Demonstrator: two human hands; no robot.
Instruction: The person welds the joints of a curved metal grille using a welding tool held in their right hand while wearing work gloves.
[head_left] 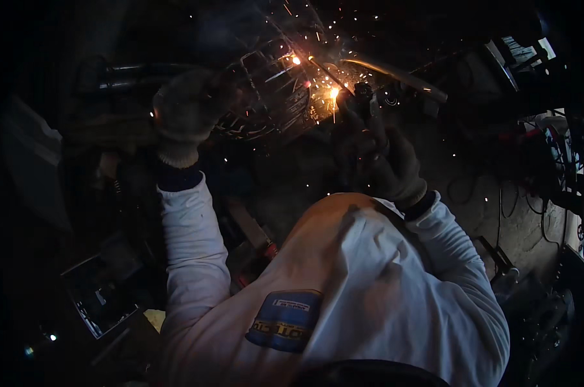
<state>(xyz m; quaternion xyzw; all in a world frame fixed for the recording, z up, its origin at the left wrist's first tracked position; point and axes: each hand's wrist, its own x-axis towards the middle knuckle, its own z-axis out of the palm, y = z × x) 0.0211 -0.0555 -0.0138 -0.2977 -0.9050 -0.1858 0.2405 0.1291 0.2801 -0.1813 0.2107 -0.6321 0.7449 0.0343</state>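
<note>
Scene's very dark, most bkgd hard to make out. Left hand (pixel 183 111), gloved, is pressing closed on a metal grille (pixel 272 97); right hand (pixel 385 158) is gripping a welding holder (pixel 364 97), sparks flying.

The dark, dusty concrete floor (pixel 479 187) carries the things here. Thin black cables (pixel 511 200) lie on it in loose loops on the right side. A dark metal frame made of curved bars (pixel 272 97) sits on the floor at the top, with bright orange sparks beside it. A long grey metal bar (pixel 395 74) lies near the frame. On the left, a dark open box (pixel 98 297) rests low down. It is too dark to tell more.
</note>
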